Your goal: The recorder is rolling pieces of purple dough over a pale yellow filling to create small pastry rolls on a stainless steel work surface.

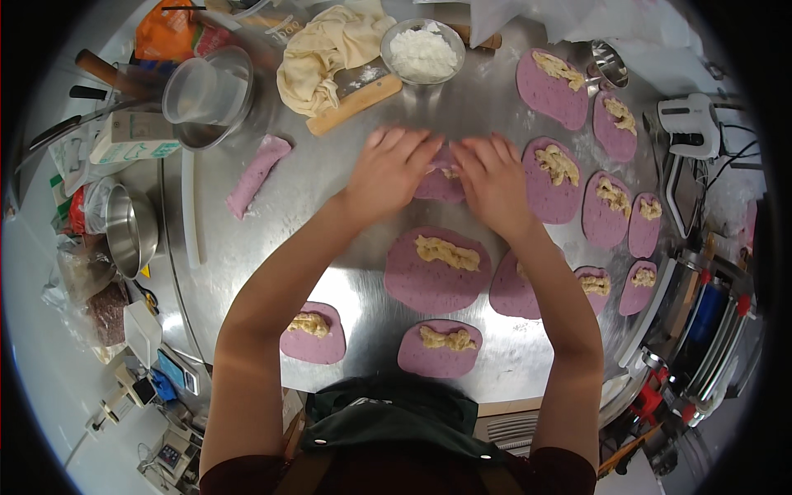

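My left hand [394, 172] and my right hand [493, 180] meet at the far edge of a flat purple dough piece [439, 189]. The fingers of both hands are curled onto it, thumbs toward each other, and a bit of pale filling shows between them. My hands hide most of this piece. Closer to me lies a larger purple dough oval [429, 285] with a strip of yellowish filling [447, 253] near its far side. To the left rests a rolled purple dough log [257, 176], dusted with flour.
Several filled purple dough pieces [565, 194] spread over the steel table [330, 214] at right, and others lie near me. Farther back are a flour bowl [423, 53], a wooden rolling pin [355, 106] and a cloth [318, 62]. Metal bowls [132, 231] stand left; a hand mixer [689, 125] is right.
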Tool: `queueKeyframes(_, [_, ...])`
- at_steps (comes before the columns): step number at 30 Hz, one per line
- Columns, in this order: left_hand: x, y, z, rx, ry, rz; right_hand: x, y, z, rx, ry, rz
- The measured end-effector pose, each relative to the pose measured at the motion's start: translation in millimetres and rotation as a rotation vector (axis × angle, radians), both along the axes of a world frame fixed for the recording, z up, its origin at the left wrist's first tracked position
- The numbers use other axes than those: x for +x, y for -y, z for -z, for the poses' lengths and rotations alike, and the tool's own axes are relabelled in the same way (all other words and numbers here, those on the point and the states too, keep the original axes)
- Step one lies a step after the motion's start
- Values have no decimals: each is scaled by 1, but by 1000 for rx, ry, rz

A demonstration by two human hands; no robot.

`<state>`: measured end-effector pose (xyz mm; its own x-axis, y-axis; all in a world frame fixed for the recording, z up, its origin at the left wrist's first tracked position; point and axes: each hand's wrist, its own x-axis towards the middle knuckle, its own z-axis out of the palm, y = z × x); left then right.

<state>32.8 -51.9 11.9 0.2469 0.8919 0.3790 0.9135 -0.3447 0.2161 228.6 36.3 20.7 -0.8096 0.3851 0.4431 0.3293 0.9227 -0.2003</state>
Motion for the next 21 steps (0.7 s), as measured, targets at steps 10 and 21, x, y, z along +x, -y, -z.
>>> queueKeyframes(10, [7, -8, -3, -195, 125, -12, -8, -1, 2, -324, 90, 72])
queueKeyframes(21, [14, 14, 11, 75, 30, -31, 7, 16, 17, 60, 21, 0])
